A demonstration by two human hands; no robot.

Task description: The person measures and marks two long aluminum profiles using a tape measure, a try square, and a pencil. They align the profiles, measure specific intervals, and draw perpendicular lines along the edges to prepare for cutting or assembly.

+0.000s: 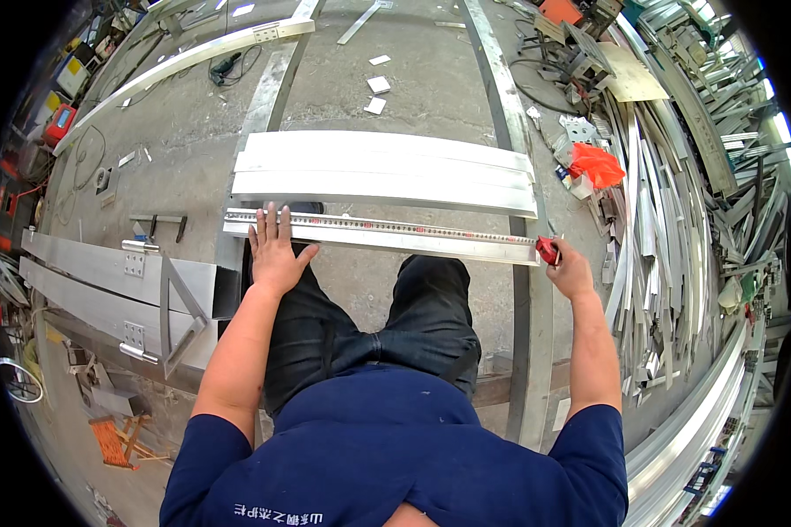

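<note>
Workshop, rough concrete floor [343, 114]. Nearest: straight silvery metal bar [378, 241], right end over grey metal rail [532, 351]; thin printed tape blade [369, 225] flat along it. Left hand [276, 261] palm-down at left end, grip apart; right hand [574, 270], arm extended, clamped on red tape case [547, 250]. Beyond: smooth flat-faced metal profiles [378, 162], then white scraps [378, 85].

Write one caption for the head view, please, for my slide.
A tape stretched along a pale bar, left hand flat over it, right hand holding its red case.
</note>
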